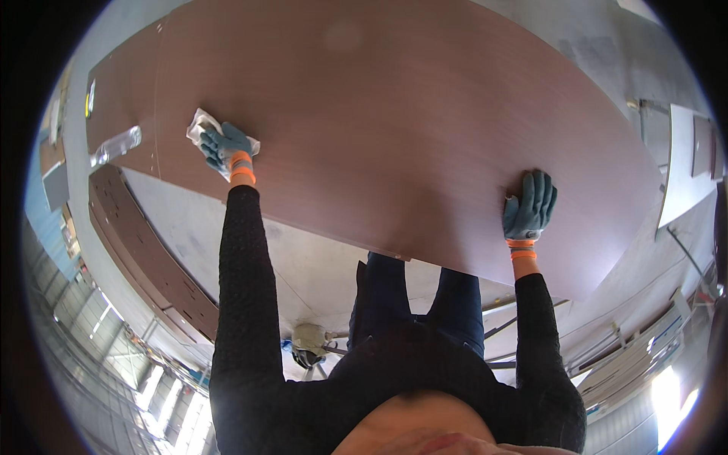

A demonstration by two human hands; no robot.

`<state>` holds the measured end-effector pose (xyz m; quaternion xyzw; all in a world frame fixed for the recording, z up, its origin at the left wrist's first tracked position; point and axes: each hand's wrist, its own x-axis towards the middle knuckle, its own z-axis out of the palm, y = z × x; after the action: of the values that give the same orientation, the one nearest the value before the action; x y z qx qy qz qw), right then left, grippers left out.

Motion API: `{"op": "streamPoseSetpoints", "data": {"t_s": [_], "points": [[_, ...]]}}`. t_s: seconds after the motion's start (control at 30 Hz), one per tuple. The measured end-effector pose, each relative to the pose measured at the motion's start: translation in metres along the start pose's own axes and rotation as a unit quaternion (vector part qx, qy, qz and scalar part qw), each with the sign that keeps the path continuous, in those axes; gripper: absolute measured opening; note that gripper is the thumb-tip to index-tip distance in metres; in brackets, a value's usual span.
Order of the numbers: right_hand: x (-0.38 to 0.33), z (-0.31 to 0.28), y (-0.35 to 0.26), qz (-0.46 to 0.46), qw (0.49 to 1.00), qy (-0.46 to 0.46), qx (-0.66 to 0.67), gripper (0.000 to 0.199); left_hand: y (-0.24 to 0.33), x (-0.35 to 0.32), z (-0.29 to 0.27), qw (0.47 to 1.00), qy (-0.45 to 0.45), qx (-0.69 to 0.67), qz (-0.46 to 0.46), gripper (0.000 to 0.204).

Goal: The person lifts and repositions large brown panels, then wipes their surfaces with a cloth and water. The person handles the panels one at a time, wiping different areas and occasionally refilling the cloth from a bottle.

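A large brown panel (364, 136) lies flat in front of me and fills most of the view. My left hand (227, 144), in a grey-blue glove with an orange cuff, presses a crumpled white cloth (199, 125) onto the panel's left part. The cloth sticks out on both sides of the fingers. My right hand (531, 206), gloved the same way, rests on the panel near its right end. Its fingers are stretched out and it holds nothing.
A clear plastic bottle (117, 145) lies at the panel's left end, near a seam. Brown boards (144, 243) are stacked to the left. A white panel (682, 167) stands at the right. Below, a beige bucket-like object (309, 337) sits on the grey floor (311, 265).
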<state>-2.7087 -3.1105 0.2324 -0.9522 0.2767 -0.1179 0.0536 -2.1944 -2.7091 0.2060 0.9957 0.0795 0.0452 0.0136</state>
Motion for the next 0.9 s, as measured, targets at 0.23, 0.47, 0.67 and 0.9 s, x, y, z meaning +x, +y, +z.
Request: {"op": "streamPoseSetpoints", "data": {"t_s": [0.23,0.47,0.67,0.9], "points": [[0.002,-0.007,0.002,0.010,0.999,-0.027,0.036,0.054,0.186,-0.133,0.035,0.888,-0.102,-0.134,0.428,0.060],[0.004,-0.006,0.000,0.006,0.998,0.005,0.066,0.050,0.346,-0.311,-0.051,0.726,-0.066,-0.205,0.653,0.054],[0.007,-0.006,-0.003,-0.001,0.999,0.012,0.052,0.046,0.138,-0.135,0.001,0.938,-0.059,-0.083,0.332,0.056],[0.007,-0.001,0.000,-0.006,1.000,0.008,0.023,0.046,0.039,0.121,0.025,0.995,0.019,-0.012,0.096,0.078]]}}
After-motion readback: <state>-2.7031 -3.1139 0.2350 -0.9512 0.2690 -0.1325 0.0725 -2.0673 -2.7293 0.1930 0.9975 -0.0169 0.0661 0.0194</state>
